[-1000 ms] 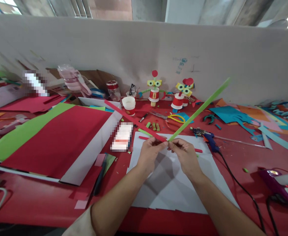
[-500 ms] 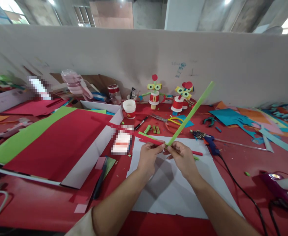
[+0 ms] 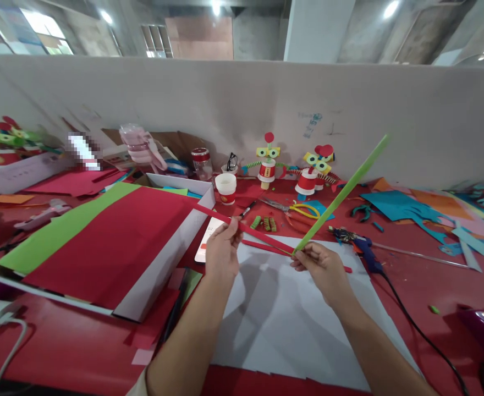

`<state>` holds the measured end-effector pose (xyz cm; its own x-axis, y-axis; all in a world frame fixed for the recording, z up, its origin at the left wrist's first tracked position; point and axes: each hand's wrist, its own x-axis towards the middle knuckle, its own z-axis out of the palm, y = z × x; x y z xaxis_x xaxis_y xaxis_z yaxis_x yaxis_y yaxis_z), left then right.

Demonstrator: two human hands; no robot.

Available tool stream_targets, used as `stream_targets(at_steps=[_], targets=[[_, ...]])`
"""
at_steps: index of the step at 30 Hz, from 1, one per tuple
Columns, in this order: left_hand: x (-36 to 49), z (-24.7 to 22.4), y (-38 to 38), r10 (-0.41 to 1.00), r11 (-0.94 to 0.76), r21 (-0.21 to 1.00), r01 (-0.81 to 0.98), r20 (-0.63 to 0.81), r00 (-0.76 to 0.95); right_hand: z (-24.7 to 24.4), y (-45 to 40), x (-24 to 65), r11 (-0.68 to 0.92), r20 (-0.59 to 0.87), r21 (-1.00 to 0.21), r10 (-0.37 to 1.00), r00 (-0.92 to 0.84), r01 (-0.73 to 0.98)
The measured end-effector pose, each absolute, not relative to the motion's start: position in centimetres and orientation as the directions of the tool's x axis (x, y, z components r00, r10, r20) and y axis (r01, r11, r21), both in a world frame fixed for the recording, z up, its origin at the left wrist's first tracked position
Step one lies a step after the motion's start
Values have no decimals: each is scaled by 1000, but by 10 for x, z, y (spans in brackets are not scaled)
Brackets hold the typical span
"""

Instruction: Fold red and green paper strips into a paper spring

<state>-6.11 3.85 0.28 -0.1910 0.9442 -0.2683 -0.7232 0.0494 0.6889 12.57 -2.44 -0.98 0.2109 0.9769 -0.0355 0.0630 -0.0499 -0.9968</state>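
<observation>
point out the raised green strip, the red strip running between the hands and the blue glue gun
Green strip point(image 3: 341, 196), head view: middle of its length
Red strip point(image 3: 269, 238), head view: on its uncovered stretch
Glue gun point(image 3: 362, 246), head view: on its blue body

Glue gun point(image 3: 364, 250) and scissors point(image 3: 290, 208) show a craft workshop.

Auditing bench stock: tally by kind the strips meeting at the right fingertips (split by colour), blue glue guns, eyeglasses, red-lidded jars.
Red strip: 1
Green strip: 1
Blue glue gun: 1
Eyeglasses: 1
Red-lidded jar: 1
Total: 5
</observation>
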Motion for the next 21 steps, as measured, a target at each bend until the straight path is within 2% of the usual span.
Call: stream_targets(at_steps=[6, 9, 10, 11, 12, 14, 15, 16, 18, 21], targets=[[-101, 15, 53, 857, -93, 626, -774, -345, -382, -2, -23, 133, -83, -68, -994, 981, 183, 74], [-98, 19, 50, 891, -184, 651, -737, -206, -405, 0, -23, 134, -96, -89, -995, 981, 170, 33], [-92, 18, 47, 919, -205, 672, -712, -118, -376, 0, -23, 134, -98, -97, -995, 980, 172, 2], [-82, 17, 41, 968, -142, 721, -678, -43, -248, 0, -24, 133, -99, -103, -995, 979, 175, -34], [-71, 15, 35, 999, -1, 786, -619, -29, -39, -1, -24, 132, -97, -108, -993, 978, 177, -70], [-48, 9, 19, 983, 150, 822, -549, -66, 170, -2, -25, 129, -92, -115, -987, 977, 179, -133], [-38, 6, 12, 932, 262, 863, -431, -111, 344, -3, -26, 127, -90, -117, -984, 976, 181, -153], [-29, 2, 5, 893, 302, 889, -345, -137, 429, -4, -27, 126, -89, -119, -982, 976, 183, -164], [-18, -5, -5, 899, 281, 917, -281, -150, 411, -5, -28, 122, -84, -113, -985, 975, 192, -154], [-14, -13, -9, 956, 225, 935, -274, -157, 249, -6, -30, 116, -58, -79, -993, 974, 211, -106]])
